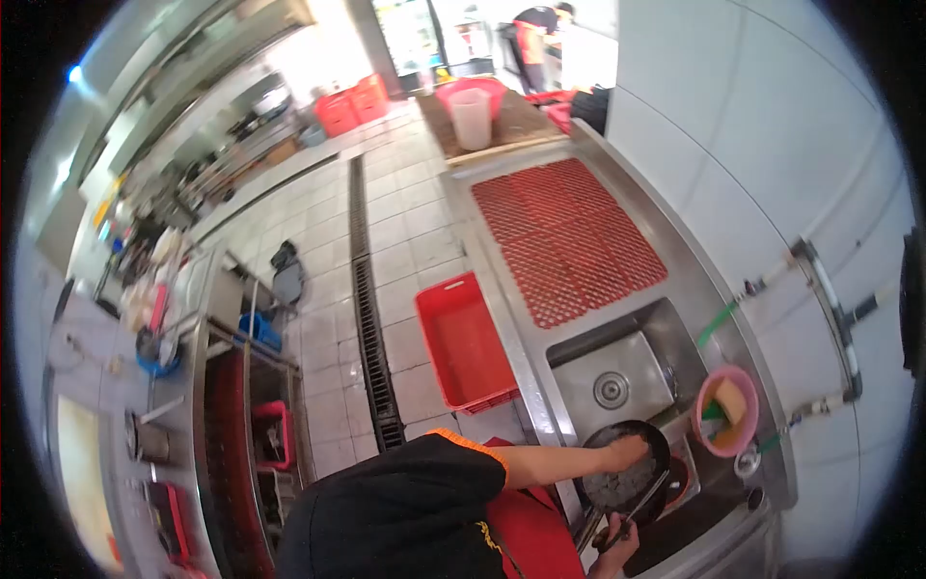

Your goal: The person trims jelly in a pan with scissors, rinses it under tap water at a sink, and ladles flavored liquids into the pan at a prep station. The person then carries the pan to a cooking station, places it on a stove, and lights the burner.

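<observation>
At lower right of the frame, the left hand (629, 452) reaches over the dark pan (608, 490), at the near edge of the sink basin (610, 372); whether its fingers are open or closed I cannot tell. The right hand (618, 552), at the bottom, grips the dark handle of a metal utensil (648, 495) that slants across the pan. A pink bucket (725, 412) holding a sponge (731, 399) crowds the right side, near the green hose (718, 324). Above the basin lies red matting (569, 241). A red crate (467, 343) stands on the floor at centre; a person (536, 41) is at the top.
</observation>
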